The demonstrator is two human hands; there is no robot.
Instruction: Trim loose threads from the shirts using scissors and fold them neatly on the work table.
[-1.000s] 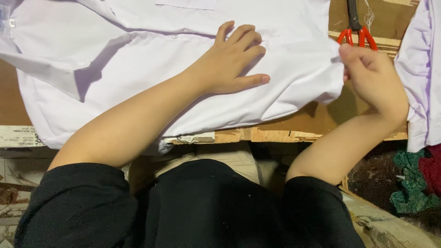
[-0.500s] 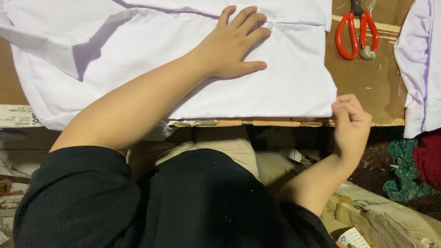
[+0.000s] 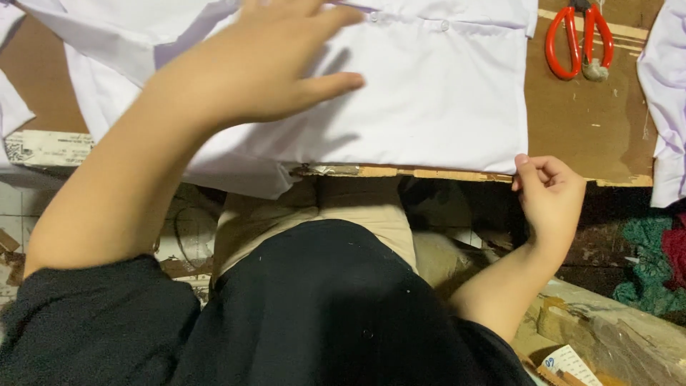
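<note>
Our left hand (image 3: 264,68) lies open and flat on the white shirt (image 3: 429,93), spread across the board (image 3: 586,129). Our right hand (image 3: 550,196) curls loosely closed, empty, just below the board's edge; scissors (image 3: 579,39) lie right of the shirt.

The left hand (image 3: 268,68) is spread flat, palm down, on the white shirt (image 3: 443,107), fingers pointing toward the shirt's far edge and the thumb stretched out sideways across the cloth. Its bare forearm slants back from the shirt toward the body, ending in a black sleeve at the elbow. The right hand (image 3: 549,196) hangs just off the shirt's near corner, below the edge, loosely curled with the fingertips pinched toward the thumb. Its forearm bends sharply back to the torso.
</note>
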